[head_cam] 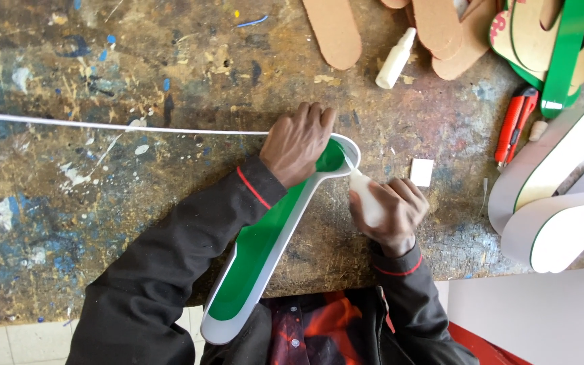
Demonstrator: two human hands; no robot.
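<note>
Squeezing white glue bottle along glossy green letter.

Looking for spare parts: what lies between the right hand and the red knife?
In the head view, a small white square lies on the bench between the right hand and the red knife.

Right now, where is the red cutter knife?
In the head view, the red cutter knife lies on the workbench at upper right, beyond the right hand, beside the white-edged letter shapes.
</note>
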